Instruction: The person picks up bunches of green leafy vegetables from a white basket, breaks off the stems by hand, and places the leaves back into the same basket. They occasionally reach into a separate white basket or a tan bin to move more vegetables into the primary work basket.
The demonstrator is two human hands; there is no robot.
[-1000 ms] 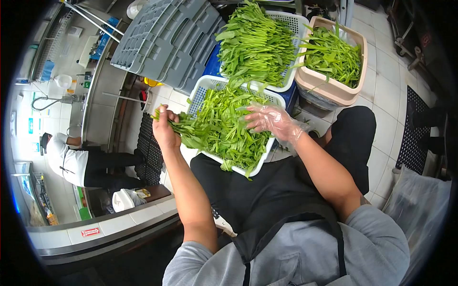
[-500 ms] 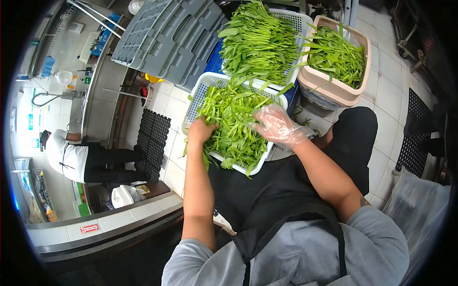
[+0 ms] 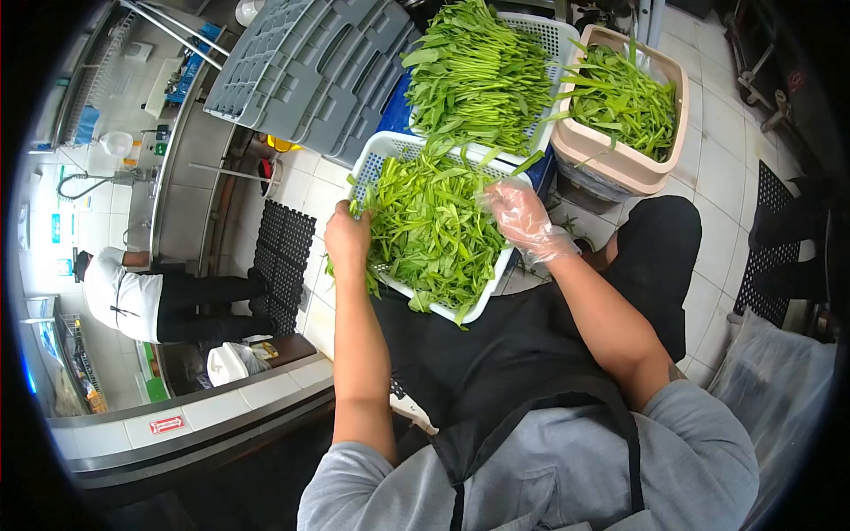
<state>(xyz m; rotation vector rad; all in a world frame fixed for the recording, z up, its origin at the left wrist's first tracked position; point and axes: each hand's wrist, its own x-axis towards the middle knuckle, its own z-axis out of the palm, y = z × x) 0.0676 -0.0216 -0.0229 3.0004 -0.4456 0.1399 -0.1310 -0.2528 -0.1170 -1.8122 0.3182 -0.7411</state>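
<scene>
A white perforated basket (image 3: 479, 308) sits before my knees, heaped with loose green leaves and stems that look like water spinach (image 3: 434, 230). My bare left hand (image 3: 347, 237) is at the basket's left side, fingers closed around some of the greens by the rim. On the right side, my right hand (image 3: 521, 219) wears a clear plastic glove. Its fingers are curled together at the edge of the heap, and what they pinch is hidden. Behind stands a second white basket (image 3: 560, 44) with bundled water spinach (image 3: 482, 84), stems lined up.
A beige bin (image 3: 611, 168) with more greens stands at the right. Grey stacked crates (image 3: 310, 71) lean at the back left. A person in a white shirt (image 3: 124, 296) works by a counter at far left. Black mats (image 3: 283, 257) lie on the tiles.
My left hand has moved left and up, from within the heap to the basket's left rim. My right hand has shifted slightly right, its fingers drawn together.
</scene>
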